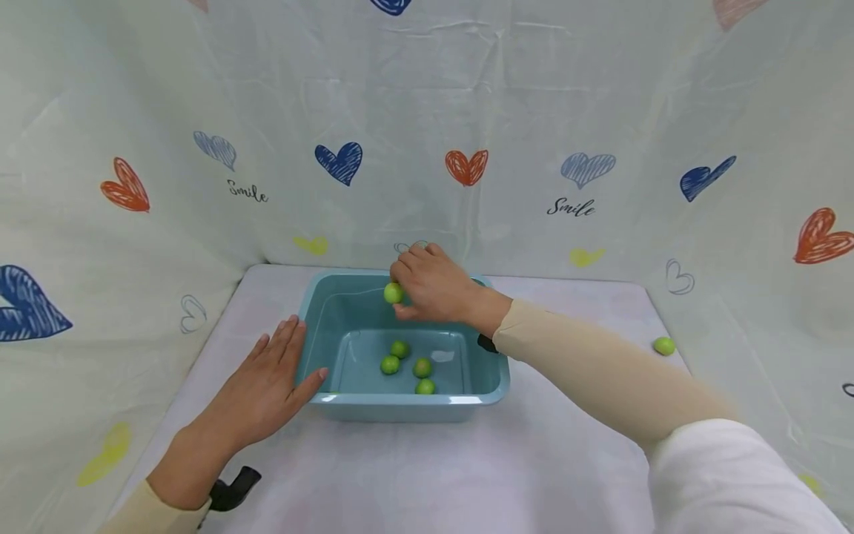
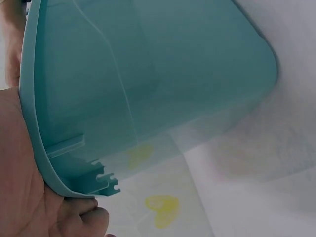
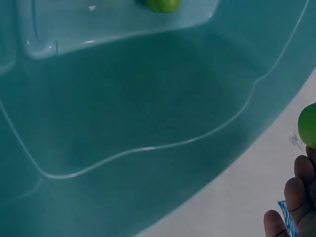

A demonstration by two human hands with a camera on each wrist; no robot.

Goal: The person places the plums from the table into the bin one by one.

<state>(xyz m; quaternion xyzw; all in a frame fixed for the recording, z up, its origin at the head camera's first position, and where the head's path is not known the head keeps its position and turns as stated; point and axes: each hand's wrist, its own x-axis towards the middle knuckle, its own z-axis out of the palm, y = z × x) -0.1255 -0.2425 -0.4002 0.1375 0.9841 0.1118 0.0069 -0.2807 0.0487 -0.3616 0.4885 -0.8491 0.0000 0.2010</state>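
A blue-green plastic basin (image 1: pixel 394 409) stands on the table, with several small green limes (image 1: pixel 422 367) on its floor. Above the basin's far part, my right hand (image 1: pixel 437 285) pinches another lime (image 1: pixel 394 293) between thumb and fingers. The right wrist view catches that held lime (image 3: pixel 308 126) at its right edge, over the far rim. My left hand (image 1: pixel 267 382) rests on the basin's left rim, fingers straight and thumb reaching over the edge. In the left wrist view its palm (image 2: pixel 19 173) lies along the rim.
One more lime (image 1: pixel 663 345) lies at the table's right edge. The white tabletop (image 1: pixel 567 445) spreads in front of the basin. A pale curtain (image 1: pixel 400 89) printed with hearts hangs behind and at both sides. A black strap piece (image 1: pixel 233 489) sits at my left wrist.
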